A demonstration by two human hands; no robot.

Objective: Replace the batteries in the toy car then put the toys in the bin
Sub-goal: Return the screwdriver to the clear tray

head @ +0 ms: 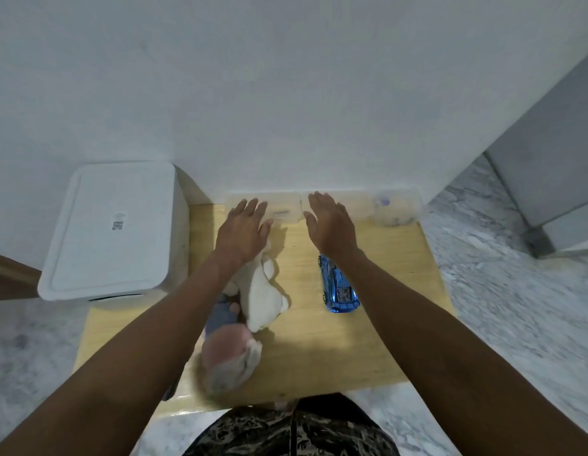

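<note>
Against a white wall, the light wooden table (319, 340) holds the shiny blue toy car (338, 286) right of centre; both hands, left (243, 230) and right (330, 223), hover flat-fingered and empty, so grasp the car by its sides first.

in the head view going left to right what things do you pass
white lidded bin → left hand → white plush toy → right hand → blue toy car → clear container, at the table's far right corner.
</note>
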